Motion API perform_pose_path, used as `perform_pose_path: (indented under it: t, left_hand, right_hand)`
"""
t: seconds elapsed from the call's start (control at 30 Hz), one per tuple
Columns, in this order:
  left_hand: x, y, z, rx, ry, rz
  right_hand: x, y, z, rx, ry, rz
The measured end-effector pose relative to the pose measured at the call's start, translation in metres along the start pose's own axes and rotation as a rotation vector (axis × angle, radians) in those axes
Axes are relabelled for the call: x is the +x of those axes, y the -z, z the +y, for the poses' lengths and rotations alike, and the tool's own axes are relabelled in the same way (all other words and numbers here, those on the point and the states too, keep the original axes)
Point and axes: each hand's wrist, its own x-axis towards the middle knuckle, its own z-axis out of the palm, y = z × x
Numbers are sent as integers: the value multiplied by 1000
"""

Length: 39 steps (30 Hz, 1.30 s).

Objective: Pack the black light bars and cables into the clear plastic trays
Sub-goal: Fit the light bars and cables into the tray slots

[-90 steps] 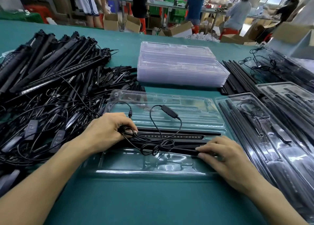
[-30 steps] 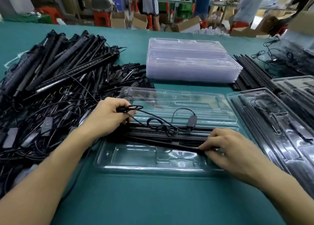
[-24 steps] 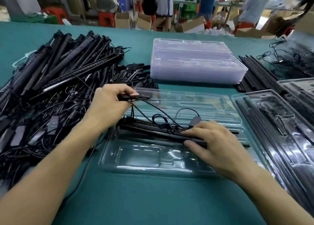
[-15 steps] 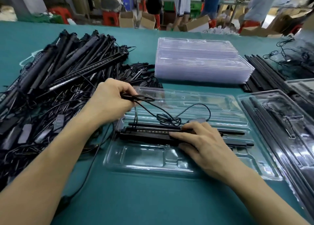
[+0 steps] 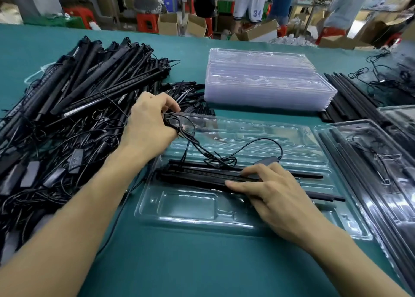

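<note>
While the left hand (image 5: 148,126) pinches a coiled cable (image 5: 171,119), the flat right hand (image 5: 276,198) presses light bars (image 5: 193,175); shorts (image 5: 249,5) read "34".

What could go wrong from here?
1. The left hand holds the cable bunched above the tray; its loose loop could tangle or snag on the bars.
2. The right hand presses the bars flat; if the cable gets trapped under them, they may not seat.
</note>
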Motion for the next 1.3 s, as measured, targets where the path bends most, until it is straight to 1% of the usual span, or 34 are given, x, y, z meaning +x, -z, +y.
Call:
perform_pose_path:
  t: [0.1,0.13,0.17,0.2,0.3,0.33,0.5,0.63,0.77,0.87,0.93,1.07,1.2,1.3]
  left_hand:
    - [-5,3,-1,137,57,109]
    - [-5,5,-4,170,84,123]
    - [-5,7,-8,190,115,100]
    - [-4,10,-12,196,148,31]
    - [-3,17,-19,166,213,-310]
    - [-5,17,-20,173,209,-368]
    - [-6,14,-25,167,192,-347]
    - [-5,13,-26,202,157,-459]
    - [-8,11,-27,238,108,-574]
    - [-9,11,-30,188,60,-633]
    - [-10,13,-33,129,32,-677]
    - [-11,11,-35,120,38,-687]
    - [-12,8,-35,147,49,-652]
    - [-15,7,-37,138,31,-631]
  right_hand:
    - [-3,-1,5,4,-10,-2]
    - [-4,-1,7,15,-15,-8]
    - [-5,-2,8,22,-18,-12]
    - [-5,-3,10,26,-19,-15]
    - [-6,-3,12,73,-55,5]
    - [-6,-4,11,79,-68,18]
    - [-7,-9,4,85,-104,36]
    - [-1,-8,-1,60,-94,13]
    - [-1,-10,-1,44,-125,5]
    - [-4,-11,3,75,-119,0]
    - [-7,-9,8,112,-103,30]
    - [-9,3,38,175,-178,137]
    - [-3,21,68,216,-281,54]
    - [1,26,76,182,-249,80]
